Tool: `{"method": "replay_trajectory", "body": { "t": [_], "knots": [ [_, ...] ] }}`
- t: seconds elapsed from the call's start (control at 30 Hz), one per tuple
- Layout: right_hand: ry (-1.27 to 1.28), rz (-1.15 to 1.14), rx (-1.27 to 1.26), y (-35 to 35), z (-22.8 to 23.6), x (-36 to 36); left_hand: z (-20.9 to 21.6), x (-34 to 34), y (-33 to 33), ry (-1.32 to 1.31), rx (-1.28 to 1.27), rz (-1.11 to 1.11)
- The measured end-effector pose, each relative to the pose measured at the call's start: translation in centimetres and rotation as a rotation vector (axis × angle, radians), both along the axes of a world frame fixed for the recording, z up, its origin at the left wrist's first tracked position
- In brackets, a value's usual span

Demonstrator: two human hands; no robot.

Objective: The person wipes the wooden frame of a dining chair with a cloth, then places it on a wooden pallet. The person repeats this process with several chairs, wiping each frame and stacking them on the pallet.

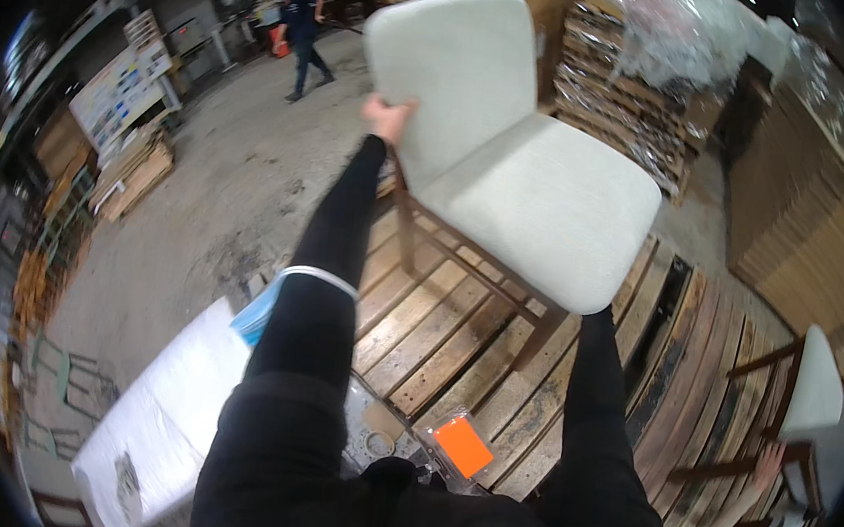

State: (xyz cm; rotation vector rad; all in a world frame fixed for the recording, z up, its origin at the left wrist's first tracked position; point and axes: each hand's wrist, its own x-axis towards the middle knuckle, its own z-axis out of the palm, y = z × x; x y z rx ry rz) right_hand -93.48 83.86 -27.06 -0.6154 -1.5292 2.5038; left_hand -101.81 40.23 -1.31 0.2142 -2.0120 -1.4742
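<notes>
A chair [548, 199] with off-white upholstery and a brown wooden frame is tilted in front of me, above a slatted wooden pallet. My left hand [389, 120] grips the left edge of its backrest, fingers partly hidden behind it. My right arm reaches up to the near right side of the seat, where the seat hides my right hand. Whether that hand holds the frame cannot be seen. A light blue face mask [257, 314] hangs on my left upper arm by a white loop.
Wooden pallets [444, 351] lie below. At the lower right, a co-worker's hand [771, 463] touches another chair [813, 388]. Stacked cardboard [798, 206] and wrapped pallets [619, 80] stand at right. A person [301, 37] walks at the far left. White foam sheeting [163, 417] lies at left.
</notes>
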Motion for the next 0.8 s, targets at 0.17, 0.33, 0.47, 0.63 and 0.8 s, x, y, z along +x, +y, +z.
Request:
{"method": "replay_trajectory", "body": {
  "t": [0.17,0.33,0.47,0.63,0.8],
  "knots": [
    [-0.001,-0.056,0.029,-1.4,-1.7,11.3,-7.1,8.6,3.8,-0.176,-0.089,-0.107],
    [-0.389,0.148,0.232,-5.7,-10.8,32.6,-24.8,41.3,1.4,-0.471,-0.260,-0.672],
    [-0.664,1.007,0.690,-15.8,-17.4,43.6,-29.6,77.2,-12.1,-1.228,-0.249,-0.253],
    [-0.168,1.937,1.459,-30.6,-18.8,47.5,-18.9,117.3,-22.4,-1.769,-0.005,0.781],
    [0.754,1.325,1.993,-51.7,-14.1,44.2,-16.4,133.5,-21.4,-0.730,0.644,1.671]
  ]
}}
